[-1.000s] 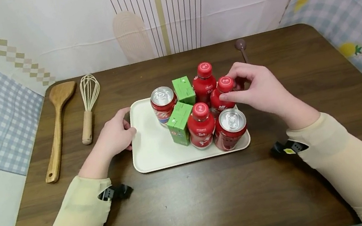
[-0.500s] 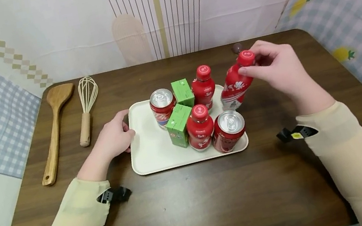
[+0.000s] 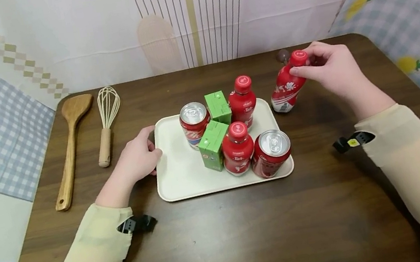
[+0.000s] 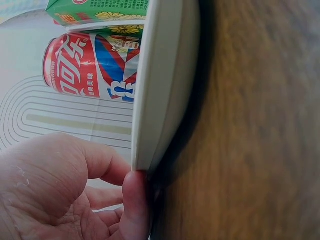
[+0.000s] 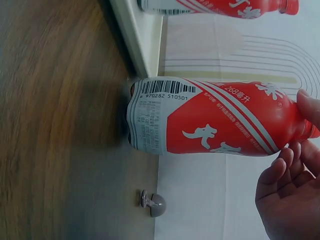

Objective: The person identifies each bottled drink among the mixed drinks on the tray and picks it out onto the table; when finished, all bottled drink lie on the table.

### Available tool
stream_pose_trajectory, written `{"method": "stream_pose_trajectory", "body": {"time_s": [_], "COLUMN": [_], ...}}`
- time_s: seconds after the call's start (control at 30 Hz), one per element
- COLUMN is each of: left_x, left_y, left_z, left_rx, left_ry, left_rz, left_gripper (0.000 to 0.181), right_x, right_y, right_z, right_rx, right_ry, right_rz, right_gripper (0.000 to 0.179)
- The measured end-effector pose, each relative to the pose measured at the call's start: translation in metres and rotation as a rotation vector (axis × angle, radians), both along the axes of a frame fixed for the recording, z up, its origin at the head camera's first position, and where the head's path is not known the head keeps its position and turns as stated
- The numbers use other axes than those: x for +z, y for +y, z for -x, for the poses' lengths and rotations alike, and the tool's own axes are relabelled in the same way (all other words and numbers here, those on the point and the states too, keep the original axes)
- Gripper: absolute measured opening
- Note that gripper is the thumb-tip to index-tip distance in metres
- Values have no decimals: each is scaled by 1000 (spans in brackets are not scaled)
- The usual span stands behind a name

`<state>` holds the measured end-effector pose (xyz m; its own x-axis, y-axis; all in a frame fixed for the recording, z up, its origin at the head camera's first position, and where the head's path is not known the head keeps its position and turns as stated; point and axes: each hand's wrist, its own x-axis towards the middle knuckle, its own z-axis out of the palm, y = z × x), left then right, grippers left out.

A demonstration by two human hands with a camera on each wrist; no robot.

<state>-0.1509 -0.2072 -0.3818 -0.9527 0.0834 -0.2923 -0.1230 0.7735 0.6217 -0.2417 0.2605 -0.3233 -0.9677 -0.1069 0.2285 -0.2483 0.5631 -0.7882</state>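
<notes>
My right hand (image 3: 332,66) pinches a red drink bottle (image 3: 287,85) by its neck, just off the tray's right end. The bottle leans in the head view; in the right wrist view its base is close over the table. My left hand (image 3: 137,157) pinches the left rim of the cream tray (image 3: 177,187), thumb and forefinger at the edge in the left wrist view. On the tray stand two more red bottles, one at the back (image 3: 243,102) and one in front (image 3: 238,149), two green drink cartons (image 3: 212,146), a cola can (image 3: 194,126) and a dark red can (image 3: 272,153).
A wooden spatula (image 3: 70,159) and a whisk (image 3: 108,120) with a wooden handle lie on the table's left side. Behind the held bottle is a small brown spoon (image 3: 282,55), partly hidden. Patterned cloths (image 3: 100,24) hang around the wooden table (image 3: 221,245).
My right hand has lifted the bottle from among the others and carried it rightward past the tray's edge, then lowered it towards the table. My left hand has stayed at the tray.
</notes>
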Motion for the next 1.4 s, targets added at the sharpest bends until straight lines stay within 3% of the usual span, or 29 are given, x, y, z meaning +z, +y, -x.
{"method": "stream_pose_trajectory", "body": {"time_s": [0.33,0.83,0.93,1.07,1.2,1.4], "left_x": [-4,-3,-3,-4,-4,-2], "left_y": [-1,-1,-1,0,1,-1], "left_z": [0,1,2,2,1,0], "left_rx": [-10,-12,-11,-10,-11,-5], "left_ry": [14,3,-2,10,15,5], "left_rz": [6,2,1,7,13,1], "left_gripper": [71,71,71,70,69,70], "right_x": [-1,0,3,17,38,52], "right_y": [6,5,4,-2,-18,-56], "right_z": [4,-1,-4,-15,-36,-49], "right_rx": [24,22,24,27,101,269], "right_ry": [-46,-81,-53,68,155,100], "right_rz": [-17,-68,-23,77,148,48], "right_gripper": [23,32,36,41,28,22]}}
